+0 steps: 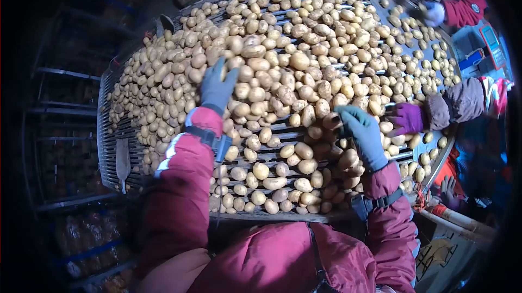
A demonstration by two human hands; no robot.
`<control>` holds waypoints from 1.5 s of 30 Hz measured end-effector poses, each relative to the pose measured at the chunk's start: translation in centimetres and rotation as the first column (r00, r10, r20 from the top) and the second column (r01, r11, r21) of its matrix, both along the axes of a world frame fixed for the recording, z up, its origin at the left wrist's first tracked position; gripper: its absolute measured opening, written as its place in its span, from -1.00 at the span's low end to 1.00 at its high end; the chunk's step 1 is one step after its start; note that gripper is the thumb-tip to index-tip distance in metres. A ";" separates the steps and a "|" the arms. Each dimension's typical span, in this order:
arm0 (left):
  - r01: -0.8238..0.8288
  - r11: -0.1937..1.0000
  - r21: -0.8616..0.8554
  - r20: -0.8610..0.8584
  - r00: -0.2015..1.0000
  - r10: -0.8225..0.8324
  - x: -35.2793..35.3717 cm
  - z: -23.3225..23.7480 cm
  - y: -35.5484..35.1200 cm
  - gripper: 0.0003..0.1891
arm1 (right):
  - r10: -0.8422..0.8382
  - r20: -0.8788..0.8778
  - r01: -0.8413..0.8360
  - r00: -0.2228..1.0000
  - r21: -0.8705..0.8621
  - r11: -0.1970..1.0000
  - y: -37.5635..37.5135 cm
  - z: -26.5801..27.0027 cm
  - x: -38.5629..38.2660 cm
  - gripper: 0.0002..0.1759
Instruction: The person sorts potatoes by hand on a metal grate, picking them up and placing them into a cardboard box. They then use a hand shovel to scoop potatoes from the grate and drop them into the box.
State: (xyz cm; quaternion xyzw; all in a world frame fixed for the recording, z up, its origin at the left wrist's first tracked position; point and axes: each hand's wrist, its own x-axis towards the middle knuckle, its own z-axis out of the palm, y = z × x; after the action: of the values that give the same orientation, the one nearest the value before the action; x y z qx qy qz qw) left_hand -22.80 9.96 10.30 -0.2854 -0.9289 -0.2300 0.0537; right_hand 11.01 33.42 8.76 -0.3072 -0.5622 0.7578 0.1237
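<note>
A wide roller conveyor [111,146] carries a dense layer of pale yellow potatoes [283,64]. My left hand [217,87], in a blue-grey glove with a red sleeve, rests flat on the potatoes left of the middle, fingers spread, holding nothing. My right hand [361,132], in a teal glove, hovers over the potatoes at the near right, fingers bent down onto a potato [331,120]; whether it grips it I cannot tell.
A co-worker's purple-gloved hand [406,119] reaches in from the right. Another person in a red sleeve with pale gloves [432,13] works at the far right end. Metal racks [65,103] stand at the left. A blue scale-like device [484,48] sits at the right.
</note>
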 end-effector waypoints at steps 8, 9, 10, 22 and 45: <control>0.288 0.951 -0.111 0.469 0.859 -0.205 9.9 -5.2 6.2 -0.33 | 0.098 0.073 -0.122 0.993 0.592 0.797 6.1 -3.7 -16.3 -0.54; 0.407 0.898 -0.169 0.276 0.894 -0.353 11.6 -4.2 5.4 -0.32 | 0.177 0.120 -0.211 0.977 0.674 0.708 6.5 -3.7 -17.7 -0.52; 0.496 0.831 -0.253 0.084 0.867 -0.492 13.4 -3.5 4.7 -0.31 | 0.148 0.146 -0.206 0.978 0.787 0.582 6.9 -5.4 -19.3 -0.51; 0.095 0.995 0.033 0.138 0.986 -0.098 4.0 -2.5 -7.0 -0.48 | 0.264 0.470 -0.531 0.842 0.807 0.257 3.2 1.5 -17.8 -0.23; 0.313 0.915 0.254 0.232 0.899 -0.372 7.8 -3.4 6.3 -0.49 | 0.353 0.507 -0.583 0.786 0.419 0.696 -2.3 -4.7 -4.0 0.01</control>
State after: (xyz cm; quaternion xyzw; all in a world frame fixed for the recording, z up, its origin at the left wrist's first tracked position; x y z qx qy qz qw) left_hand -15.03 16.29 6.94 -0.4029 -0.8324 -0.3703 -0.0876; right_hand 7.03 31.14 4.05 -0.2442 -0.8300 0.4897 -0.1079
